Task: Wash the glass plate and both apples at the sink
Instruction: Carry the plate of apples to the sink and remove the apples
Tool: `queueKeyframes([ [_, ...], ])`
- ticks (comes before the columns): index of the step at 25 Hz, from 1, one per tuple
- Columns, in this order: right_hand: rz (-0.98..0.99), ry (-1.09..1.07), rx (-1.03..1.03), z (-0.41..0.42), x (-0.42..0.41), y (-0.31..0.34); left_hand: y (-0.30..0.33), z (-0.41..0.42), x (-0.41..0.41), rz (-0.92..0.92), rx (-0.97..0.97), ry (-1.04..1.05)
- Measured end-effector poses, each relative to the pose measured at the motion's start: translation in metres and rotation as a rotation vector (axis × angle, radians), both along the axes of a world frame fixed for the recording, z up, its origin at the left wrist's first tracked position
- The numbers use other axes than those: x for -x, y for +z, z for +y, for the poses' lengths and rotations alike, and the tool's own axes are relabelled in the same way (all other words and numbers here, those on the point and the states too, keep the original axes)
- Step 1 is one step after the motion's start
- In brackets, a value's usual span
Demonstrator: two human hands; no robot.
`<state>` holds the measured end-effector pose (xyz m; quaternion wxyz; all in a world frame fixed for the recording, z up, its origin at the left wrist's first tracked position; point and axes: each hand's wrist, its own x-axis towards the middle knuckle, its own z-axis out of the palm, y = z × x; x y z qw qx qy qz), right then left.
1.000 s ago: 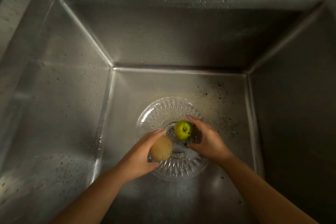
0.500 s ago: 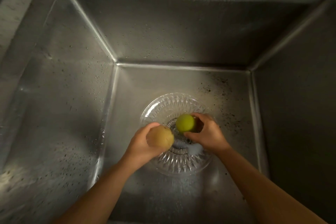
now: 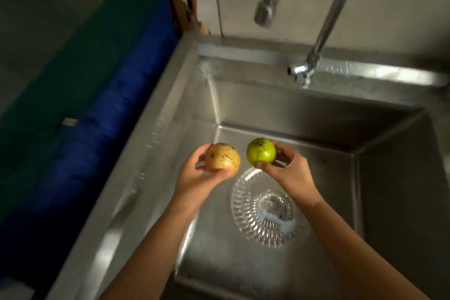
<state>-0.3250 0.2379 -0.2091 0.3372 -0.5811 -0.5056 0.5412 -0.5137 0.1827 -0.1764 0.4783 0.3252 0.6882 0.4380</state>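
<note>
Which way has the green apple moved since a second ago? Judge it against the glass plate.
Yes. The green apple, gripped by the right hand, has come up off the glass plate, which lies on the sink floor.

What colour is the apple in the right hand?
Bright green, with a few dark specks near the top. The head view shows the green apple in the right hand.

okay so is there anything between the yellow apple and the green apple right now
Nothing. In the head view the yellow apple and green apple are apart, with only bare sink wall showing through the gap.
</note>
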Motion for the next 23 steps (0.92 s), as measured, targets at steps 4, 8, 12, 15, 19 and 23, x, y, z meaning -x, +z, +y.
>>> queueKeyframes([
  [4,0.094,0.086,-0.083,0.017,0.066,0.096,0.1,0.002,0.071,0.058,-0.119,0.104],
  [8,0.141,0.251,-0.137,0.022,0.156,0.161,0.168,-0.023,0.159,0.162,-0.158,0.242],
  [12,0.136,0.356,-0.158,0.018,0.255,0.177,0.182,-0.058,0.235,0.224,-0.088,0.326],
  [15,0.15,0.376,-0.129,0.01,0.339,0.168,0.169,-0.082,0.303,0.243,0.005,0.402],
  [19,0.067,0.38,-0.092,0.004,0.406,0.144,0.141,-0.084,0.349,0.248,0.06,0.424],
  [23,-0.071,0.406,-0.102,-0.003,0.44,0.122,0.109,-0.077,0.369,0.211,0.065,0.441],
])
